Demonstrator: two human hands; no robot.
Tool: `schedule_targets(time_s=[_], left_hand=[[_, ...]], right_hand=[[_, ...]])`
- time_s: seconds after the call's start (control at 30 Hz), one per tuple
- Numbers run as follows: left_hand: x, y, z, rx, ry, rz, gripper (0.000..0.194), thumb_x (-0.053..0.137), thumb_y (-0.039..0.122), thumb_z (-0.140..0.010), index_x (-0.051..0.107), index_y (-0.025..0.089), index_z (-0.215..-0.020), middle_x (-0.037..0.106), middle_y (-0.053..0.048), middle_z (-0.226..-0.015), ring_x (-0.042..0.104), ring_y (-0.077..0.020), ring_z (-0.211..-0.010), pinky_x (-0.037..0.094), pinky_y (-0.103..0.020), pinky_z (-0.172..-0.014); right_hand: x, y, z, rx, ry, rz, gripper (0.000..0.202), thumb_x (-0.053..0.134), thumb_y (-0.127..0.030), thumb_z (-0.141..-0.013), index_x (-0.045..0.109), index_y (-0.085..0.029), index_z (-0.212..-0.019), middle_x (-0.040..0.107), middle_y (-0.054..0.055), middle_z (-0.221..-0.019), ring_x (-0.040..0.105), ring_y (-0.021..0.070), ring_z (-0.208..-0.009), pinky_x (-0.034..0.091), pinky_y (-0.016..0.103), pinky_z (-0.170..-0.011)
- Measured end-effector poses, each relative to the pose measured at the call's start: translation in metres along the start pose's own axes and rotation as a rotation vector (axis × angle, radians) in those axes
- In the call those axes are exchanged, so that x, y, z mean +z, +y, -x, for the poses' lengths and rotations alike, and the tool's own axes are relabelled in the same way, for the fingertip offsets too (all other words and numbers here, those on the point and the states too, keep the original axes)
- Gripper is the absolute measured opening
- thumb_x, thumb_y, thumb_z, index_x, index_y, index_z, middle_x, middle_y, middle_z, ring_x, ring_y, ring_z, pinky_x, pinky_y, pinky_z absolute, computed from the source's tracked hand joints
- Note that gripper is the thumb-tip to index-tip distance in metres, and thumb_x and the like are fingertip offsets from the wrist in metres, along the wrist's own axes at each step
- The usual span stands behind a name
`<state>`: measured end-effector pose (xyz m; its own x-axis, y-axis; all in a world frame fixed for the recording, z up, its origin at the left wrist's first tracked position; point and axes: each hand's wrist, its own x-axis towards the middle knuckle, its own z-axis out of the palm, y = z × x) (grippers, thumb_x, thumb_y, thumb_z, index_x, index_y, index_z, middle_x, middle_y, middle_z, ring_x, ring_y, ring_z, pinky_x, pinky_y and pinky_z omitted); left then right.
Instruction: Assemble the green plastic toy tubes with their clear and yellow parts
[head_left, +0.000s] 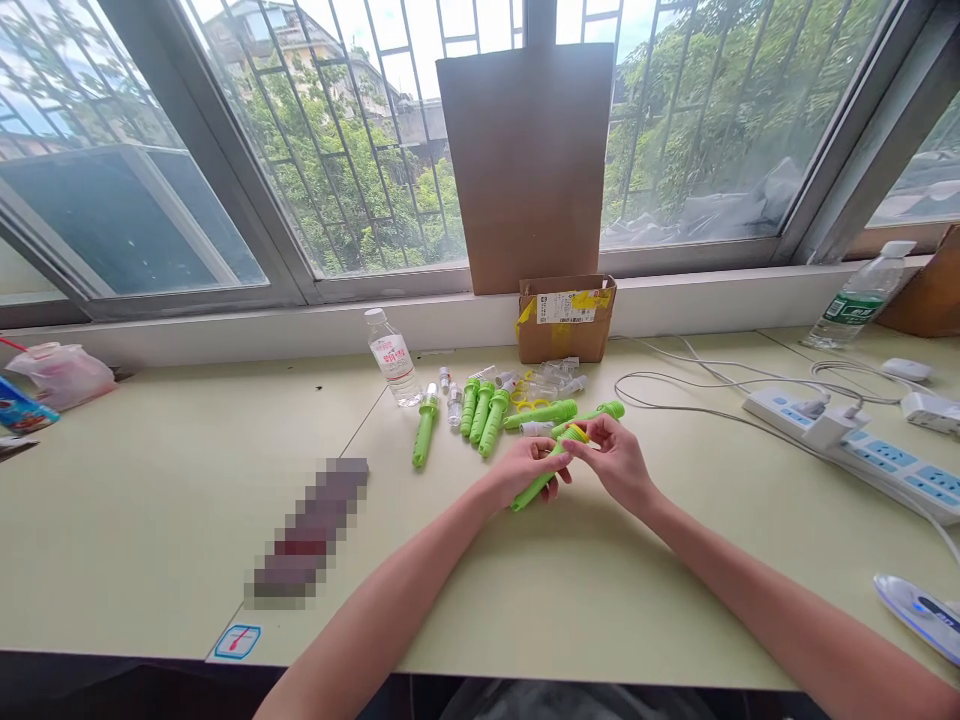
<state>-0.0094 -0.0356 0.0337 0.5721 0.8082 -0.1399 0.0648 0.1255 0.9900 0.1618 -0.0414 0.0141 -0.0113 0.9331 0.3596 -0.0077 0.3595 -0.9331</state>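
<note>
Green tube (531,493) tilts — left hand (525,470) gripping, right hand (616,462) pinching yellow ring (577,433) (wrists inward).

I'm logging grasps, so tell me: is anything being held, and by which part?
Yes, a green tube: the left hand holds its barrel around the middle, while the right hand's fingertips are at the yellow ring near its far end.

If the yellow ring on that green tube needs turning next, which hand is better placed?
Probably the right hand: its fingertips are already at the yellow ring, while the left hand holds the green tube lower down, steadying it.
</note>
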Motion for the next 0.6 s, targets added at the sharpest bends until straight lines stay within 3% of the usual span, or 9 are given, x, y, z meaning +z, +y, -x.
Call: schedule_targets(time_s=[0.27, 0.4, 0.6], left_hand=[[0.003, -0.001, -0.002, 0.061, 0.237, -0.192, 0.047, 0.08, 0.044, -0.06, 0.049, 0.019, -0.085, 0.052, 0.006, -0.066, 0.055, -0.0087, -0.043, 0.04, -0.018, -0.032], [0.004, -0.007, -0.004, 0.108, 0.267, -0.199, 0.045, 0.075, 0.048, -0.065, 0.044, 0.018, -0.077, 0.056, 0.004, -0.062, 0.059, -0.0115, -0.047, 0.04, -0.017, -0.033], [0.003, -0.011, -0.007, 0.057, 0.277, -0.125, 0.047, 0.072, 0.055, -0.067, 0.045, 0.017, -0.074, 0.065, -0.002, -0.064, 0.061, -0.0121, -0.048, 0.045, -0.02, -0.041]], right_hand=[[0.0, 0.01, 0.001, 0.039, 0.069, 0.078, 0.04, 0.077, -0.046, -0.067, 0.045, -0.022, -0.071, 0.064, 0.006, -0.09, 0.061, 0.024, -0.099, 0.051, 0.04, -0.086], [-0.001, 0.01, 0.0, 0.037, 0.042, 0.034, 0.042, 0.079, -0.047, -0.064, 0.046, -0.022, -0.073, 0.064, 0.007, -0.094, 0.061, 0.0253, -0.1, 0.054, 0.041, -0.084], [-0.003, 0.012, -0.002, 0.03, -0.007, -0.008, 0.043, 0.08, -0.046, -0.062, 0.048, -0.022, -0.078, 0.061, 0.007, -0.099, 0.06, 0.026, -0.104, 0.057, 0.039, -0.081]])
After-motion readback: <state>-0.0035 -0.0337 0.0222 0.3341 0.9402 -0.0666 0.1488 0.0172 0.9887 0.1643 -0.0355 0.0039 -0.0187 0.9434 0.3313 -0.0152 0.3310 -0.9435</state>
